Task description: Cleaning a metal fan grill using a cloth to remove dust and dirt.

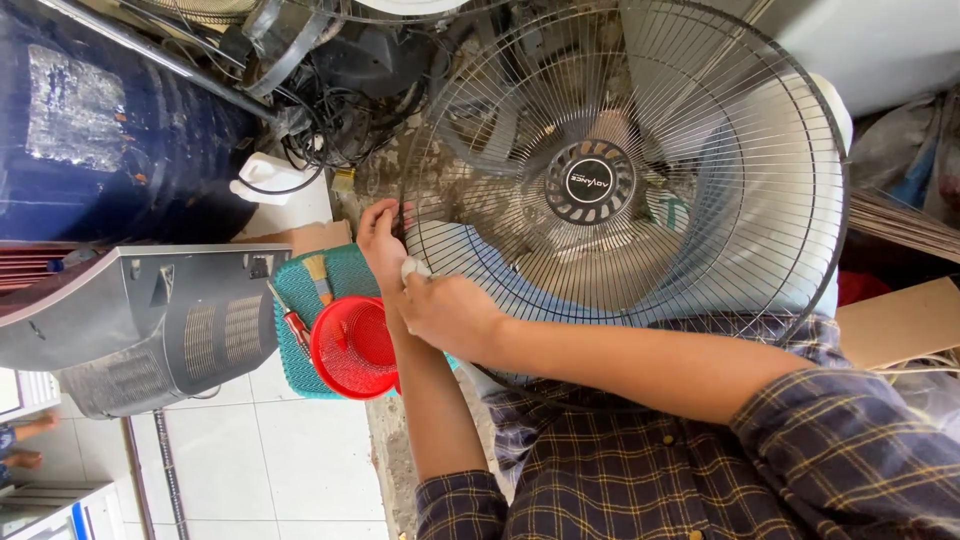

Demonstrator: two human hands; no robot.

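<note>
A large round wire fan guard (700, 200) with a black centre cap (590, 182) lies tilted across my lap. Fan blades show behind its wires. My left hand (383, 238) grips the guard's dark outer rim at its left edge. Just below it, my right hand (450, 315) is closed on a small white cloth (415, 268) pressed against the rim. Both forearms cross over my plaid-clothed legs.
A red plastic basket (352, 347), a paintbrush (318, 276) and a red-handled screwdriver (293, 322) lie on a teal mat (345, 268) left of my hands. A grey appliance casing (150, 310), a dark blue drum (100, 120), a white bottle (270, 178) and cardboard (900, 320) surround me.
</note>
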